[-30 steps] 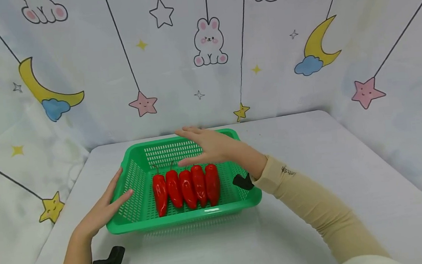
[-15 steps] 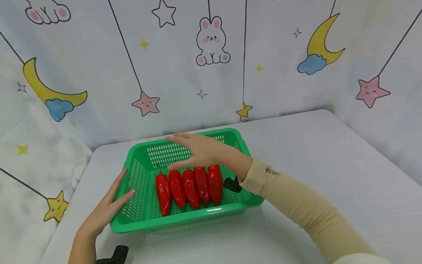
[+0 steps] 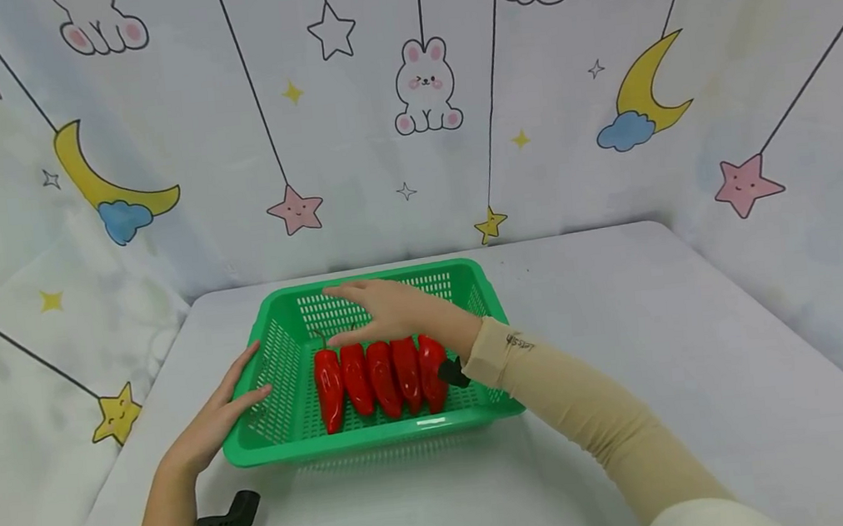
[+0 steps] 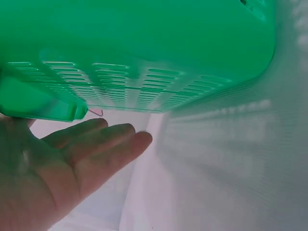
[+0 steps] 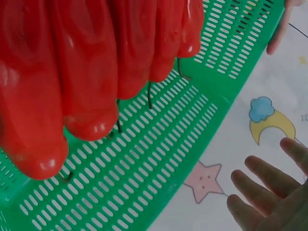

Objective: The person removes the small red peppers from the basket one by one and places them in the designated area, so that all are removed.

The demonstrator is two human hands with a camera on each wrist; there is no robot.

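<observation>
A green plastic basket (image 3: 377,442) with slotted walls stands on the white table in the head view. Several glossy red peppers (image 3: 331,392) lie side by side in it, their dark stems pointing to the far wall. At the basket's left rim is my left hand (image 3: 206,428), thumb over the rim and straight fingers along the outside. The left wrist view has those fingers (image 4: 101,154) extended beneath the basket's wall (image 4: 125,29). Over the peppers' stem ends hovers my right hand (image 3: 395,309), fingers spread and holding nothing. Its extended fingers (image 5: 269,180) also appear in the right wrist view.
White cloth covers the table (image 3: 622,321). Behind it hangs a curtain (image 3: 349,127) printed with moons, stars and rabbits. Black wrist-worn devices (image 3: 229,518) sit at both sleeves; the right one overlaps the rightmost pepper in the head view.
My right hand has moved left and slightly down in the head view, over the peppers' stem ends. My left hand stays at the basket's left rim. The whole head view has shifted slightly.
</observation>
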